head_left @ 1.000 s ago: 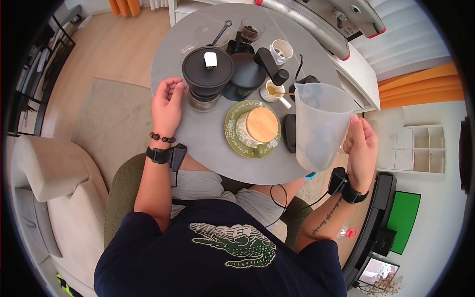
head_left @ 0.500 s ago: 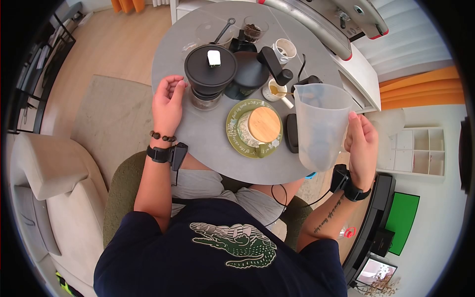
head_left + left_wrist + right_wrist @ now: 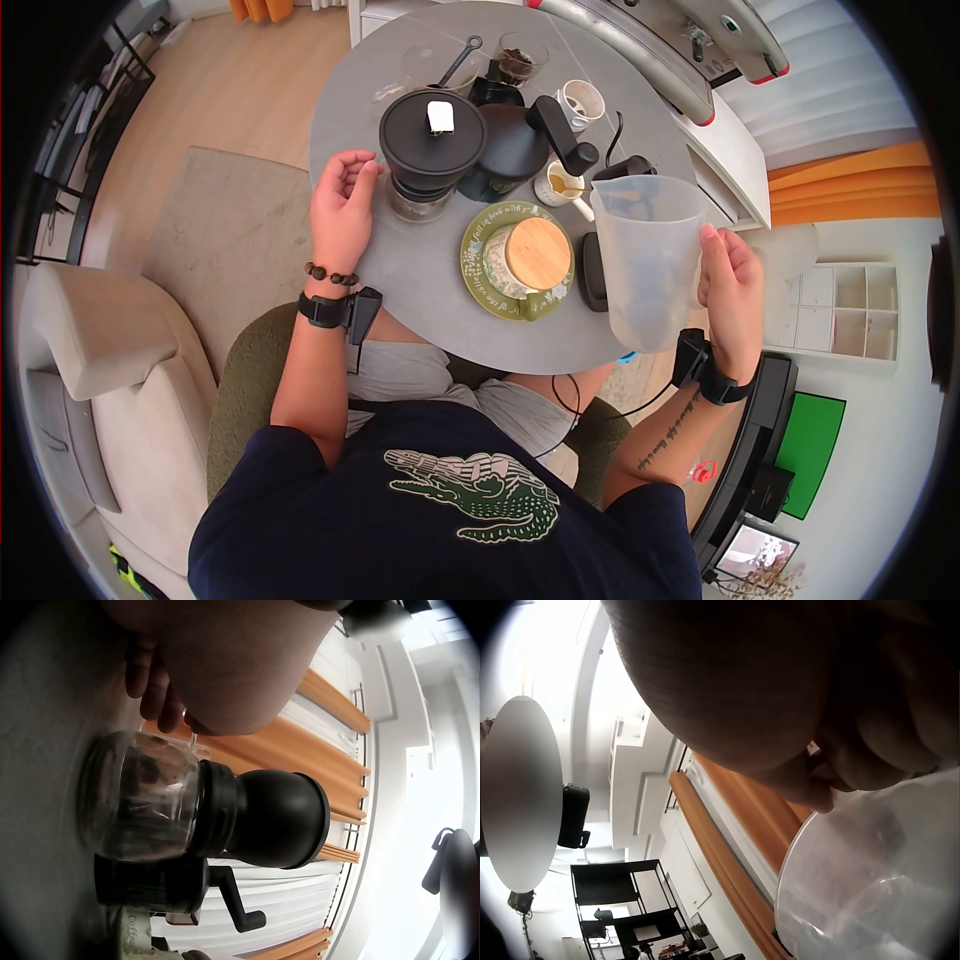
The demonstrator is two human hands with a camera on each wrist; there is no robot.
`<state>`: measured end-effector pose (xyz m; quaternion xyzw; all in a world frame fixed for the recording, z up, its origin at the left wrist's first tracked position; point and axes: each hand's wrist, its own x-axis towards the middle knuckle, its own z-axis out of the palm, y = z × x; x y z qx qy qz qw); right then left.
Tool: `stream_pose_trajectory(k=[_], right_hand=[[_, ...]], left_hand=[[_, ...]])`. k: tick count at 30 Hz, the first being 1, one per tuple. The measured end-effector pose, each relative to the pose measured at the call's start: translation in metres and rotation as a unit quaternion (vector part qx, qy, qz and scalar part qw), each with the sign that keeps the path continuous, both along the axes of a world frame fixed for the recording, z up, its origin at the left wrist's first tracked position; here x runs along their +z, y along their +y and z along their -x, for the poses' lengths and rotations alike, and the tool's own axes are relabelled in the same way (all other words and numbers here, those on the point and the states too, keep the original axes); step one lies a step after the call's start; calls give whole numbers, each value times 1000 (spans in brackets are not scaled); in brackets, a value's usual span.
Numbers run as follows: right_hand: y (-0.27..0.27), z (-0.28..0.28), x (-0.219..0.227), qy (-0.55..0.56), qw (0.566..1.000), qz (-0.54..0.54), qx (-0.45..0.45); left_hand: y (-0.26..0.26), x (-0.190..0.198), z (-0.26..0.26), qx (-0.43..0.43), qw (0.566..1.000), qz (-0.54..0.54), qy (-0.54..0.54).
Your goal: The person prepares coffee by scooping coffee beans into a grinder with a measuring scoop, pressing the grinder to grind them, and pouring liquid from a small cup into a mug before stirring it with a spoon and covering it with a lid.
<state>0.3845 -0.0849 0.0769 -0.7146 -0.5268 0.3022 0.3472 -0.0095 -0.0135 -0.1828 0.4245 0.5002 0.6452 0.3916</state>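
The right hand (image 3: 732, 285) has its fingers curled round the side of a cloudy plastic jug (image 3: 648, 270) opposite the spout; the handle, if there is one, is hidden. The jug is at four o'clock on the table (image 3: 425, 325), taking twelve as the far edge. It looks light and fairly stiff, unlikely to break, though smooth walls could slip if wet. The best hold is probably there, high on the side away from the spout. No liquid can be made out inside.

The left hand (image 3: 342, 210) is at nine o'clock, fingers loosely bent, holding nothing. Just beside it, at ten, stands a black-topped grinder (image 3: 430, 140) with a glass base (image 3: 139, 795); dark bits show through the glass, which calls for more care.

At six, a patterned cup (image 3: 497, 265) under a wooden lid (image 3: 538, 253) sits on a green plate (image 3: 474, 250); its contents are hidden. Towards three, a small cup (image 3: 548, 193) holds something golden brown. At one, a white cup's (image 3: 587, 122) contents are unclear; at twelve, a glass (image 3: 519, 62) holds dark brown pieces.
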Motion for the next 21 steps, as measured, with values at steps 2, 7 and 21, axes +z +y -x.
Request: stream_pose_trajectory(k=[2, 7, 21], right_hand=[[1, 0, 2, -7, 1000, 5, 4], [4, 4, 5, -26, 1000, 11, 11], [10, 1, 5, -44, 999, 18, 17]], left_hand=[[0, 1, -1, 2, 1000, 0, -3], [0, 1, -1, 3, 1000, 0, -6], [0, 1, -1, 6, 1000, 1, 1]])
